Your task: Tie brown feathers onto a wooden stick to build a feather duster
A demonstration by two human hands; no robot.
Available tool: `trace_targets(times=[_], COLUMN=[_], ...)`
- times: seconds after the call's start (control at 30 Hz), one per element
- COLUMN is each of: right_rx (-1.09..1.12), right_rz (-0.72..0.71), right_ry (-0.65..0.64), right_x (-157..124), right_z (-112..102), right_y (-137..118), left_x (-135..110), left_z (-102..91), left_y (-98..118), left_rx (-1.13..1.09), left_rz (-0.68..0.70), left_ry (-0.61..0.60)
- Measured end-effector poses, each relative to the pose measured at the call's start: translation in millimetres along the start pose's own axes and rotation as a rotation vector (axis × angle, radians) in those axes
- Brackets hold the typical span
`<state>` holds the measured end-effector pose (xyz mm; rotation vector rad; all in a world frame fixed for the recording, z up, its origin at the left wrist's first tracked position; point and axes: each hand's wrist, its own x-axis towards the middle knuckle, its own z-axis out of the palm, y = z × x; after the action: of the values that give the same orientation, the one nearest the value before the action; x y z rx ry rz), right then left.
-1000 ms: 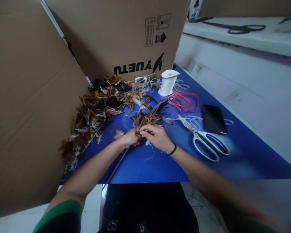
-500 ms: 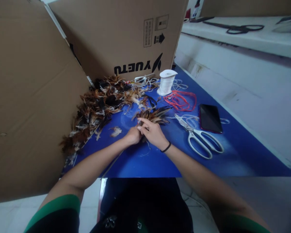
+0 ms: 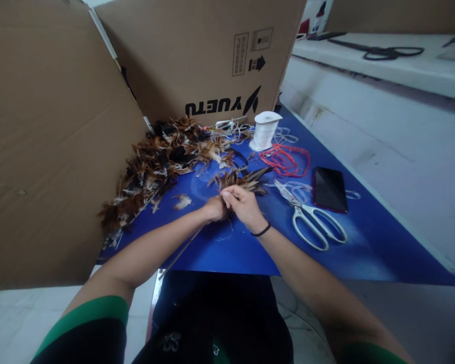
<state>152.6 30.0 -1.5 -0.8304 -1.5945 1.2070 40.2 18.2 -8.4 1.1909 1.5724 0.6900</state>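
Both hands meet over the blue table (image 3: 231, 253). My left hand (image 3: 215, 208) is closed around the base of a small bunch of brown feathers (image 3: 242, 178), and a thin stick (image 3: 182, 253) runs back from it toward me. My right hand (image 3: 243, 204) pinches the same bunch just beside the left, its fingers pressed together, a black band on the wrist. The feather tips fan out beyond my fingers. A fine white thread trails on the table under the hands.
A heap of loose brown feathers (image 3: 159, 167) lies left, against cardboard boxes (image 3: 197, 55). White-handled scissors (image 3: 311, 217), a dark phone (image 3: 329, 188), red cord (image 3: 286, 157) and a white thread spool (image 3: 264, 130) sit right of my hands. A white ledge (image 3: 382, 60) with black scissors runs behind.
The feather bunch has swung lower and flatter on the table. My right fingers have shifted a little along its base, and both hands stay together on it.
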Motion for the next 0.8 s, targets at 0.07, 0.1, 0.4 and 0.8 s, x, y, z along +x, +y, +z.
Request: trace_targets(times=[0.07,0.1,0.4,0.8], right_rx=[0.017,0.007,-0.119,-0.165], right_rz=[0.040,0.057,0.003,-0.112], right_ry=[0.032,0.041,0.060,0.103], right_x=[0.3,0.6,3.8,-7.6], right_z=[-0.2,-0.4,-1.2,-1.0], right_y=[1.7,2.9,9.9,-9.4], left_x=[0.8,1.5,3.9,-6.8], left_z=[-0.3,-0.6,-0.6,0.5], left_y=[0.0,0.1,0.8,17.1], left_rx=[0.123,0.172,0.401,0.202], left_rz=[0.025,0.039,0.152,0.047], left_ry=[0.011,0.017,0.069,-0.033])
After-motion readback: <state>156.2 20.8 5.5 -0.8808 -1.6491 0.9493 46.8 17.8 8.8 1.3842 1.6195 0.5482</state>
